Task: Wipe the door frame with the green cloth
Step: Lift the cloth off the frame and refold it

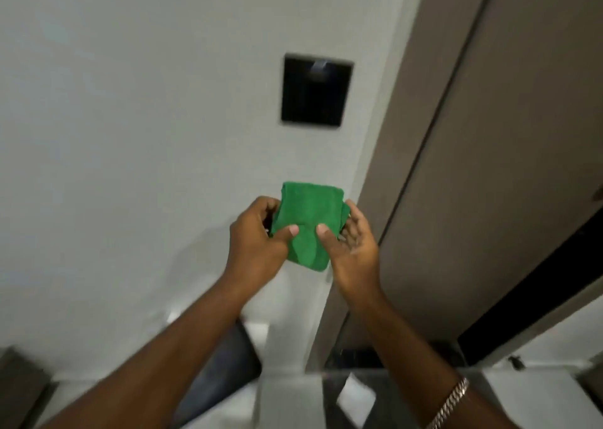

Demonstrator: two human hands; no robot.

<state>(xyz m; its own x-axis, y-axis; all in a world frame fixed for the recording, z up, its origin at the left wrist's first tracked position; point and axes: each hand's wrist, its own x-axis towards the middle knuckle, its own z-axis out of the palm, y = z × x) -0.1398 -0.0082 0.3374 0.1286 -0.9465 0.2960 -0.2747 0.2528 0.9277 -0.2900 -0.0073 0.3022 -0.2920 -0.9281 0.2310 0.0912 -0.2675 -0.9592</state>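
Observation:
A folded green cloth (306,220) is held up in front of me between both hands. My left hand (257,236) grips its left edge, thumb pressed on the front. My right hand (350,242) grips its right edge, thumb also on the front. The grey-brown door frame (414,141) rises just right of the cloth, apart from it. The door (509,154) of the same colour stands beyond the frame on the right.
A white wall (130,118) fills the left side, with a black square panel (315,91) above the cloth. A dark strip (535,285) runs diagonally at the lower right. Pale floor and a dark object (225,360) lie below my arms.

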